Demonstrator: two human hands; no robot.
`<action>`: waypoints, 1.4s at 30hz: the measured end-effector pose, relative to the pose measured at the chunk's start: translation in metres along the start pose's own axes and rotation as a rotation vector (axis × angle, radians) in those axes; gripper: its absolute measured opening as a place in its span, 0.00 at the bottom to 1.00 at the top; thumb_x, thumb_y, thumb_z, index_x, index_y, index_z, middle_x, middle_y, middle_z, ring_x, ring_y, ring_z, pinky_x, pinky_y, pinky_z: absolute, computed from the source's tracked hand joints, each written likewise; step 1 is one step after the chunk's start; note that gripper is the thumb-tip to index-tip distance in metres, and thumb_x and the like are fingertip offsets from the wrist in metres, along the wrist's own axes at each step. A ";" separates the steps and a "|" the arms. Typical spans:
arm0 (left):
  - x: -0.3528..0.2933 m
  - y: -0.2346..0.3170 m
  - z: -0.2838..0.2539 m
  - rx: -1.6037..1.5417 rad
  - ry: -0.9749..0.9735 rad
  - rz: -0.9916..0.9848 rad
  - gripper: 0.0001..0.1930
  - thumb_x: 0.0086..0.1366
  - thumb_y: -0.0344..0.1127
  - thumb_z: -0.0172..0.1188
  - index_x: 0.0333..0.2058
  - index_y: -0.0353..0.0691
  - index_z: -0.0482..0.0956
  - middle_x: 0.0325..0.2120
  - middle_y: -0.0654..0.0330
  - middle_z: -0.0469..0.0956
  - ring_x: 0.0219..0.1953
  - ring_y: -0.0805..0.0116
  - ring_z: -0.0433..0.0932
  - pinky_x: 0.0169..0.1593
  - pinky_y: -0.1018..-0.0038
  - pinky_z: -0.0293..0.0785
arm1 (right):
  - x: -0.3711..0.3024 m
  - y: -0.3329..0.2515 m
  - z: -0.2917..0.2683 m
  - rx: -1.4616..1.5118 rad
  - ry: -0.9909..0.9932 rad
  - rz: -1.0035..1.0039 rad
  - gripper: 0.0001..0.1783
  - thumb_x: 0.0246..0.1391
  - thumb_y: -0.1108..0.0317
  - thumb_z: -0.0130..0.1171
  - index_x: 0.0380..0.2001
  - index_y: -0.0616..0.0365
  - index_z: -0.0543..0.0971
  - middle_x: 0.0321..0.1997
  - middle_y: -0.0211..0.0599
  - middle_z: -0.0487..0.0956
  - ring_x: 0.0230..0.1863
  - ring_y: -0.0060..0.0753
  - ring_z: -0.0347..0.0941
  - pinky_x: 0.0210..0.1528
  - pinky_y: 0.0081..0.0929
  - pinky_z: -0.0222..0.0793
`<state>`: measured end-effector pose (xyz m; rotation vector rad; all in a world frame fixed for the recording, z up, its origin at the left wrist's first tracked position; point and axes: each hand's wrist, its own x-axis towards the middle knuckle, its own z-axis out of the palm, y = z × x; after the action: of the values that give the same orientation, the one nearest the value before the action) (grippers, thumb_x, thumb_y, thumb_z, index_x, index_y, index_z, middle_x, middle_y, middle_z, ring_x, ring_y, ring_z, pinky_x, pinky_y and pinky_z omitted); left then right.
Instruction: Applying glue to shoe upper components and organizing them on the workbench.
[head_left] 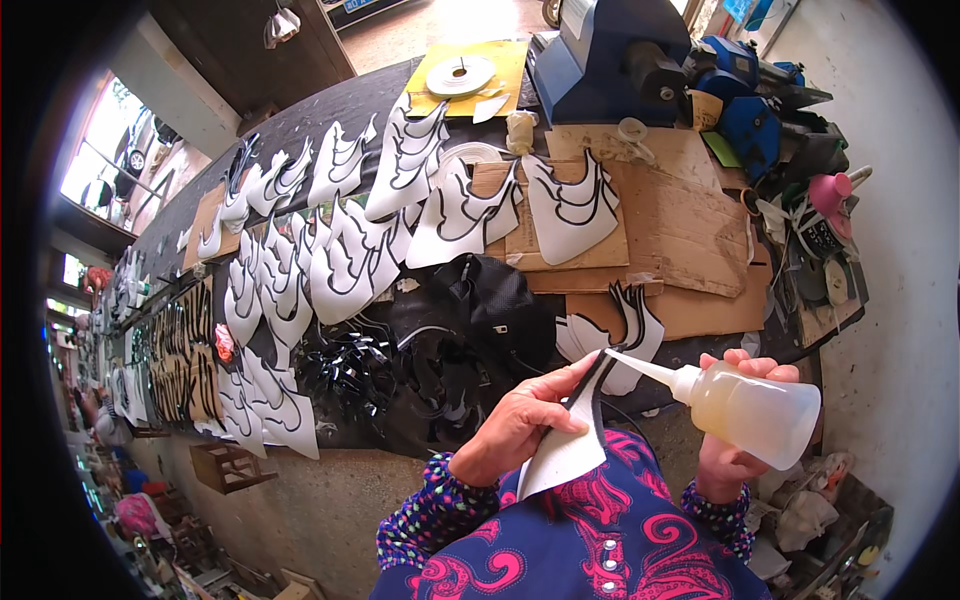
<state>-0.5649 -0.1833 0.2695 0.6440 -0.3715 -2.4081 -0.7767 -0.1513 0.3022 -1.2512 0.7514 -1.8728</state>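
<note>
My left hand (535, 412) is closed on a white curved piece with black edging (566, 462), which looks like a shoe upper part; its thumb lies flat against the face. In my right hand (728, 462) is a translucent squeeze bottle (765, 415) with pale yellowish liquid, held tilted with the fingers wrapped round it. The bottle's long thin nozzle (645, 368) points left, and its tip is at the upper end of the piece's black edge. Just beyond lie more such black-edged pieces (632, 360) on the table.
Several stacks of white black-edged pieces (462, 225) cover the dark table, some on cardboard (690, 240). A black bag (490, 310) and a heap of shiny black strips (350, 375) lie nearer. At the back stand a blue machine (610, 65) and a white tape roll (460, 75).
</note>
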 end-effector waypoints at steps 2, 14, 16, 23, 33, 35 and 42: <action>0.001 -0.001 -0.001 -0.008 -0.016 0.006 0.40 0.41 0.14 0.50 0.58 0.38 0.56 0.48 0.59 0.69 0.39 0.74 0.73 0.44 0.80 0.70 | -0.001 -0.003 0.000 -0.029 0.080 0.036 0.41 0.27 0.54 0.73 0.44 0.58 0.64 0.45 0.38 0.68 0.52 0.44 0.63 0.51 0.49 0.65; 0.002 0.001 -0.002 -0.027 -0.001 0.010 0.40 0.42 0.15 0.51 0.58 0.39 0.56 0.47 0.59 0.69 0.37 0.74 0.73 0.43 0.79 0.71 | 0.003 -0.007 -0.005 -0.204 0.158 -0.018 0.38 0.30 0.54 0.71 0.43 0.58 0.64 0.46 0.38 0.68 0.53 0.43 0.63 0.51 0.48 0.65; 0.003 0.001 -0.003 -0.013 -0.003 0.005 0.40 0.42 0.15 0.51 0.58 0.38 0.56 0.47 0.59 0.69 0.38 0.73 0.73 0.43 0.79 0.71 | 0.004 -0.006 -0.003 -0.099 0.103 -0.020 0.38 0.30 0.55 0.71 0.43 0.58 0.64 0.46 0.38 0.68 0.53 0.43 0.63 0.52 0.48 0.65; 0.005 0.001 0.000 0.001 0.013 -0.017 0.39 0.42 0.14 0.51 0.58 0.38 0.56 0.48 0.58 0.69 0.40 0.74 0.73 0.45 0.79 0.71 | 0.003 0.004 -0.004 0.006 -0.047 -0.011 0.41 0.27 0.56 0.73 0.44 0.56 0.63 0.46 0.37 0.68 0.54 0.43 0.62 0.52 0.48 0.65; 0.005 0.004 -0.003 -0.039 -0.017 0.030 0.38 0.43 0.15 0.51 0.58 0.37 0.56 0.49 0.58 0.68 0.40 0.73 0.73 0.45 0.79 0.70 | 0.001 -0.003 -0.012 -0.188 0.157 0.000 0.43 0.26 0.55 0.72 0.47 0.57 0.63 0.48 0.38 0.68 0.54 0.44 0.62 0.54 0.52 0.61; 0.004 0.006 -0.002 -0.100 -0.033 0.014 0.35 0.46 0.15 0.50 0.57 0.37 0.59 0.42 0.60 0.72 0.38 0.75 0.73 0.43 0.79 0.71 | 0.004 -0.005 -0.011 -0.166 0.180 -0.002 0.43 0.26 0.56 0.73 0.46 0.58 0.62 0.46 0.40 0.68 0.52 0.45 0.63 0.51 0.50 0.64; 0.006 0.004 -0.005 -0.162 -0.032 0.002 0.37 0.44 0.15 0.52 0.57 0.34 0.56 0.45 0.56 0.70 0.36 0.73 0.75 0.41 0.79 0.72 | 0.002 -0.001 -0.012 0.033 0.104 0.083 0.42 0.26 0.55 0.74 0.44 0.57 0.62 0.46 0.41 0.68 0.53 0.45 0.63 0.50 0.50 0.66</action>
<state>-0.5647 -0.1908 0.2647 0.5333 -0.1879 -2.4186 -0.7889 -0.1516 0.2995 -1.0924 0.8121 -1.8865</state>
